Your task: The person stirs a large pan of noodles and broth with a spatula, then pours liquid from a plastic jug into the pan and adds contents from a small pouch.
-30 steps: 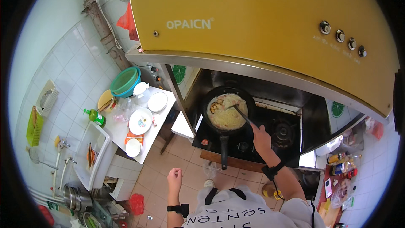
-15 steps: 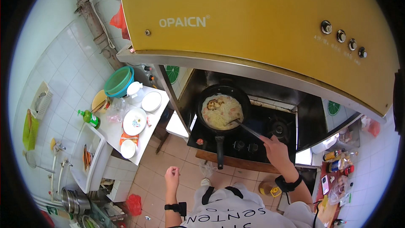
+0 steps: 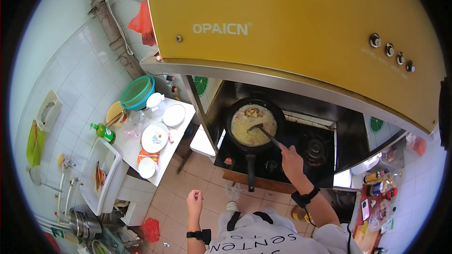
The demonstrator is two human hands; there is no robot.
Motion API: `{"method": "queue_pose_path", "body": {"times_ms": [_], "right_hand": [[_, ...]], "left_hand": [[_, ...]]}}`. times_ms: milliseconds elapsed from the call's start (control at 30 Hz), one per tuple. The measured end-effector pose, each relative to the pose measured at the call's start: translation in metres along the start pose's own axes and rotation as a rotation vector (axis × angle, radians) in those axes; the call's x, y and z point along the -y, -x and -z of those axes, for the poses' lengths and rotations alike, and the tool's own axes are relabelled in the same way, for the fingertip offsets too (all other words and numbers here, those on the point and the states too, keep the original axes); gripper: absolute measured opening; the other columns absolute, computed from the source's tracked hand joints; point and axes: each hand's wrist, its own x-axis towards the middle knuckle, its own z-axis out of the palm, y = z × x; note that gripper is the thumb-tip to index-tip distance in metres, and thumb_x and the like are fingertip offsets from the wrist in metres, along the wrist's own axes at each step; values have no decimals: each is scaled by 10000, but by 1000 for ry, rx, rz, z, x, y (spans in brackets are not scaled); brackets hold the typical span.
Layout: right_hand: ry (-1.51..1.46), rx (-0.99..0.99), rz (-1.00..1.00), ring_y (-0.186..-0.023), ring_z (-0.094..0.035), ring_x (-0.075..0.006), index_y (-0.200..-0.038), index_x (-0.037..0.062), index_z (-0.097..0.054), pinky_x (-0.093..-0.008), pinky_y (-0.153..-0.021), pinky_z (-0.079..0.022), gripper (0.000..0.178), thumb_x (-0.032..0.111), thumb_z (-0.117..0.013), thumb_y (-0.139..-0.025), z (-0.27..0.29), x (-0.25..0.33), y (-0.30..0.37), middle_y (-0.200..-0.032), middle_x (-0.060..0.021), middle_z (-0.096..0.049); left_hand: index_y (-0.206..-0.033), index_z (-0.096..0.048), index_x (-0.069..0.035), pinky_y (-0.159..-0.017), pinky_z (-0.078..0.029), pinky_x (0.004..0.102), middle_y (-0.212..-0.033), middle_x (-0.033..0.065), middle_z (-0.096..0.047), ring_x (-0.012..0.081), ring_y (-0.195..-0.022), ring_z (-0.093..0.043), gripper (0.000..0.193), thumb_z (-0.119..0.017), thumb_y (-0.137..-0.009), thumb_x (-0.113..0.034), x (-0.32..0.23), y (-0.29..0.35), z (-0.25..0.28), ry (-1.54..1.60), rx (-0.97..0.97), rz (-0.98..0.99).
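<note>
My right hand is closed round the handle of a spatula, whose dark blade dips into the food in a black frying pan. Pale, yellowish food that looks like noodles in liquid fills the pan, with a few pinkish bits. Several brown pieces lie together at its far side. The pan sits on the left part of a black gas stove, its handle pointing toward me and untouched. Over the floor, away from the stove, my left hand is loosely curled with nothing visible in it.
A yellow range hood overhangs the stove. To the left, a white table bears plates, a bowl and basins, beside a sink and green bottle. Bottles stand at the right.
The spatula blade has moved from the pan's near right side toward the middle of the food, with my right hand following to the left. The whole view has shifted slightly.
</note>
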Motion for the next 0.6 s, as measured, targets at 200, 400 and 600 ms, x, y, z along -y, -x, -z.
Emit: {"method": "queue_pose_path", "body": {"times_ms": [200,400,600], "right_hand": [[92,10,-42,-566,-509,-245,-1234,99,-488,-307,-425,-437,421,18,-522,-823,-41,7,-21,-799,-128,-443],[82,-10,-87,-498,-479,-297,-1223,119,-490,-370,-430,-428,359,82,-484,-866,-77,9,-23,-791,-132,-435],[34,75,-45,-508,-497,-293,-1271,143,-443,-375,-451,-444,436,99,-515,-843,-77,14,0,-764,-136,-445]], "left_hand": [[-822,-582,-1,-506,-438,239,-716,61,-607,127,-580,-592,90,-563,-829,-89,3,3,18,-37,-37,43],[-819,-580,7,-535,-472,264,-778,98,-596,163,-581,-601,113,-561,-827,-103,7,-2,29,-69,-16,62],[-826,-579,4,-536,-454,248,-722,59,-606,130,-589,-586,108,-548,-838,-99,2,-21,37,-64,14,7]]}}
